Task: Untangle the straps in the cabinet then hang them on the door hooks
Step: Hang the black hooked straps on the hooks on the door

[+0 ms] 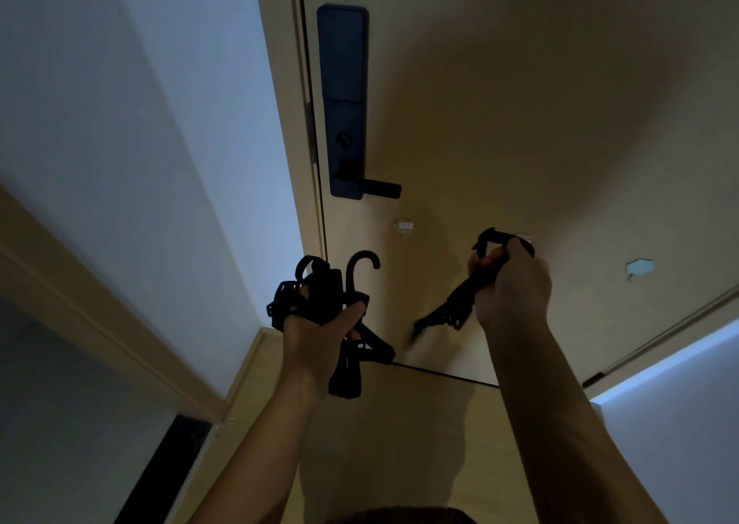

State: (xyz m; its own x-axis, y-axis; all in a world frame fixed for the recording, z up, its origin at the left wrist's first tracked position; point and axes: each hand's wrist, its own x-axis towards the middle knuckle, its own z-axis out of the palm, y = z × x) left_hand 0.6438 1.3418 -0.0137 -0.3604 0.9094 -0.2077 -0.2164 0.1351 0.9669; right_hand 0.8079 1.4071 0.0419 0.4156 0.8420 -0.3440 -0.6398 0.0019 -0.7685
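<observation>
My left hand (320, 329) grips a bundle of black straps (320, 291) with a curved black hook end (362, 263) sticking up; more strap hangs below the palm. My right hand (514, 283) holds a single black strap (452, 303) by its buckle end, raised against the door at a small white door hook (524, 239) that is mostly hidden behind the fingers. The strap's tail trails down to the left. Another small white door hook (404, 226) sits bare on the door between my hands, a little higher.
The tan door (520, 103) fills the upper right, with a black lock plate and lever handle (348, 123) above the hooks. A white wall (140, 123) is on the left. A pale patch (640, 268) marks the door at the right.
</observation>
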